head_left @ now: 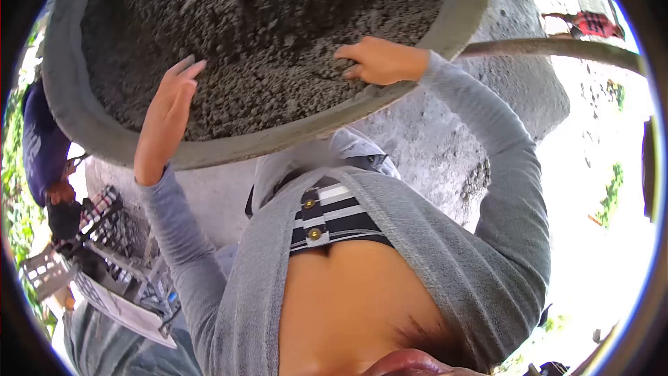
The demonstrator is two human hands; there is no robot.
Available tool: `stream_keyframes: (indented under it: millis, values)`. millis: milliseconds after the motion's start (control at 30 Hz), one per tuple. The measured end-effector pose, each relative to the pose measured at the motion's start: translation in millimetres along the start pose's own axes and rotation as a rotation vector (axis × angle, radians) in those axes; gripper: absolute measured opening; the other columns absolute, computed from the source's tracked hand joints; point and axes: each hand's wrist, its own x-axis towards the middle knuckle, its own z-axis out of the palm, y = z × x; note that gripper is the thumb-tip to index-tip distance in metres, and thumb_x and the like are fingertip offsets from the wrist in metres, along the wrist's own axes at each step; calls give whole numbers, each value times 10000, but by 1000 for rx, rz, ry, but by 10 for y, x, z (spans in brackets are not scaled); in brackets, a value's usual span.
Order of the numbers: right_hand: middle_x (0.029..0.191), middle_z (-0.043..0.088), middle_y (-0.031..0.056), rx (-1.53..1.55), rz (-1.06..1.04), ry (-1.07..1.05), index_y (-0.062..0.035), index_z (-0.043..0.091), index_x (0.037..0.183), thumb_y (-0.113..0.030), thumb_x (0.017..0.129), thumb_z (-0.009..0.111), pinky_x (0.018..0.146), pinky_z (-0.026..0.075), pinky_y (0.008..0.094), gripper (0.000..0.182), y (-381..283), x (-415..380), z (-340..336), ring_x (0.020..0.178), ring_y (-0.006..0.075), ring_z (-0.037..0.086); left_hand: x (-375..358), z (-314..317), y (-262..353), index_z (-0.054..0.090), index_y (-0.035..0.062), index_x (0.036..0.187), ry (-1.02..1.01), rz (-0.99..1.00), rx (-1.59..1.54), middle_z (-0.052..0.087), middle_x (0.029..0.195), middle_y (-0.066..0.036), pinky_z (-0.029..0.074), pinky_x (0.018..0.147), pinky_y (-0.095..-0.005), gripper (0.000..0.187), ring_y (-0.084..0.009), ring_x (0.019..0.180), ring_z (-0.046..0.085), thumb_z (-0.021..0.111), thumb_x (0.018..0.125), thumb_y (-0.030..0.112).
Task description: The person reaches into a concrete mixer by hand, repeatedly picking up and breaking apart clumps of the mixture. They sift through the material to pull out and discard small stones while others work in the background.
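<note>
A wide round basin [236, 150] with a thick grey rim holds dark, crumbly grey material [278, 56]. My left hand [169, 108] reaches over the near left part of the rim, its fingers apart and stained grey at the tips, with nothing visible in them. On the right, my right hand [379, 60] is over the material just inside the rim. Its fingers are curled, with grey on the tips; whatever lies between them cannot be made out.
Another person [43, 146] in dark clothing is bent over at the left. Below them stand metal frames and a pale board [125, 310]. A curved bar [550, 47] runs right from the basin. Rough grey ground [431, 139] lies beneath.
</note>
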Motion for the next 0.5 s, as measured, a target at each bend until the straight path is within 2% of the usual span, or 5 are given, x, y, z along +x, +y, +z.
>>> stream_keyframes:
  millis: [33, 167, 267, 400, 500]
  values:
    - [726, 660, 177, -47, 89, -111, 12, 533, 1211, -202, 895, 599, 635, 484, 458, 387, -155, -7, -88, 663, 398, 625, 7, -60, 14, 557, 32, 1254, -47, 22, 47, 487, 1336, -162, 338, 1031, -334, 369, -288, 1247, 455, 391, 1004, 246]
    - [798, 689, 177, 21, -14, 431, 35, 523, 1219, -109, 883, 554, 534, 500, 379, 368, -305, 53, -596, 593, 268, 649, 58, -128, -1, 547, 22, 1262, -124, 27, 92, 494, 1330, -168, 324, 1044, -344, 387, -294, 1254, 450, 373, 1007, 256]
    - [805, 686, 187, 266, 73, 563, 55, 520, 1224, -76, 873, 531, 467, 466, 366, 375, -439, 104, -591, 534, 212, 627, 108, -96, 46, 540, 21, 1270, -132, 41, 134, 487, 1338, -171, 324, 1044, -349, 393, -301, 1253, 451, 368, 1006, 256]
    - [804, 670, 197, 161, 70, 517, 49, 516, 1238, -87, 875, 576, 554, 492, 371, 391, -444, 156, -383, 557, 253, 603, 194, -25, 102, 538, 37, 1280, -161, 73, 143, 481, 1349, -162, 332, 1039, -352, 381, -299, 1249, 457, 380, 1000, 242]
    - [938, 656, 219, 64, 45, 679, 16, 538, 1210, -128, 854, 593, 702, 528, 413, 387, -485, 146, -479, 795, 342, 658, 184, -66, 169, 539, 57, 1287, -153, 63, 208, 478, 1359, -149, 336, 1039, -349, 360, -292, 1253, 456, 400, 987, 199]
